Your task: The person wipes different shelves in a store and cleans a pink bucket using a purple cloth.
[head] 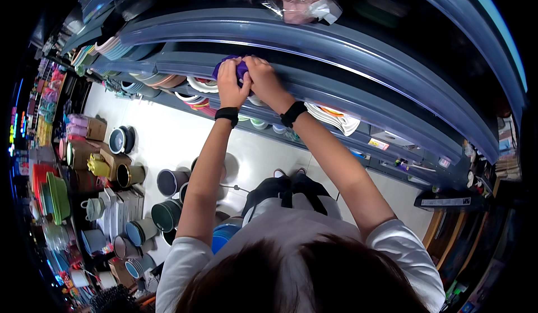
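Both arms reach forward to a grey metal store shelf (185, 68), a black band on each wrist. A purple cloth (218, 70) is bunched up at the shelf's front edge. My left hand (230, 83) lies over the cloth with its fingers curled on it. Close against it, my right hand (262, 76) also grips the cloth, its fingertips at the upper side. How much of the cloth lies under the palms is hidden. Just below the hands, white scalloped dishes (202, 85) stand on a lower shelf.
Stacked bowls (157, 80) and white wavy plates (334, 118) fill lower shelves. Overhead, a plastic-wrapped item (294, 10) sits on a higher shelf. Buckets and bins (167, 215) stand on the pale floor at left, near cardboard boxes (96, 128). A thin cable (236, 187) crosses the floor.
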